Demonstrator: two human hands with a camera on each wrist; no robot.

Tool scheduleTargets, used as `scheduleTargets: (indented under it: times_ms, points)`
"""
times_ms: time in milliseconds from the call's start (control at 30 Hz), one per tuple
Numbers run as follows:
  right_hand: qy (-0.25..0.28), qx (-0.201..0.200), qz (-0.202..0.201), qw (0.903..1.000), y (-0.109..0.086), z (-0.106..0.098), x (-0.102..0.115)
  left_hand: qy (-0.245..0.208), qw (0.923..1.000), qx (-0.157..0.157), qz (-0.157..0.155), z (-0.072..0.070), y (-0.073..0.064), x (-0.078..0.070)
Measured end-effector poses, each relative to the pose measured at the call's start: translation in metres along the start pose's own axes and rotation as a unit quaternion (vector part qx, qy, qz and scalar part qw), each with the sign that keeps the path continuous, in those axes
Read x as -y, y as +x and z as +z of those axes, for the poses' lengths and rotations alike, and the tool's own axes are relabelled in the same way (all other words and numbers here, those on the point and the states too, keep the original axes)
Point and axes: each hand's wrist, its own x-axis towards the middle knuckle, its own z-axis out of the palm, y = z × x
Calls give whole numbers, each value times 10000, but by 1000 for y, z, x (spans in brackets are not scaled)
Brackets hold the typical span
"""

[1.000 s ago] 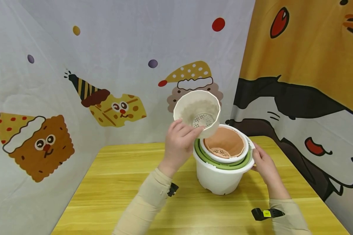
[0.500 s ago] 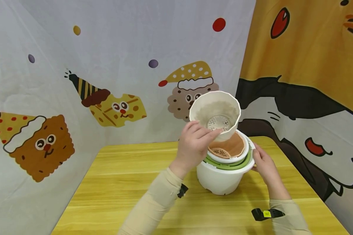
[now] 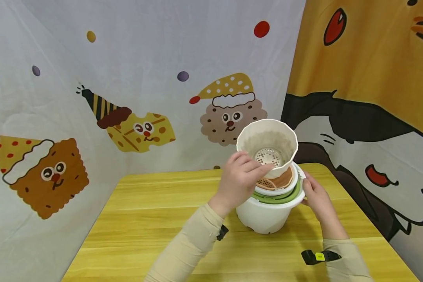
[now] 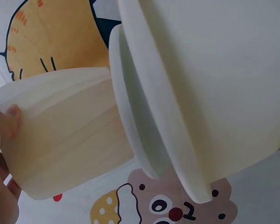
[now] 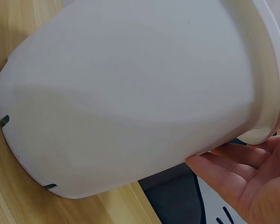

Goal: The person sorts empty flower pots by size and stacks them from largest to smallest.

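Observation:
My left hand (image 3: 237, 178) pinches the near rim of a small cream flower pot (image 3: 288, 145) with a perforated bottom, thumb inside. This pot is tilted towards me, its base close over the orange pot (image 3: 285, 180). In the left wrist view the cream pot (image 4: 65, 135) points its base at the stack. The orange pot sits nested in a white pot, with a green pot (image 3: 280, 199) around that, all inside a large white flower pot (image 3: 264, 217). My right hand (image 3: 318, 196) grips the large pot's rim on the right; in the right wrist view its fingers lie under the rim.
The stack stands on a wooden table (image 3: 155, 223), towards its right side. A white curtain (image 3: 144, 51) with cartoon prints hangs behind the table, and an orange cartoon cloth (image 3: 373, 66) hangs along the right.
My left hand has carried the cream pot to the right and then down, from the stack's left to over the orange pot. My right hand has stayed on the large pot's rim.

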Motion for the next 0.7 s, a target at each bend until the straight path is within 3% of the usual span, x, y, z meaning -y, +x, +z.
scheduleTargets:
  times_ms: [433,700]
  points:
    - [16,35,2,10000,1,-1,0,-170,9981,587,26,9,-3,-6]
    - [31,50,5,10000,3,-1,-1,-63,9972,736,65,15,-6,-7]
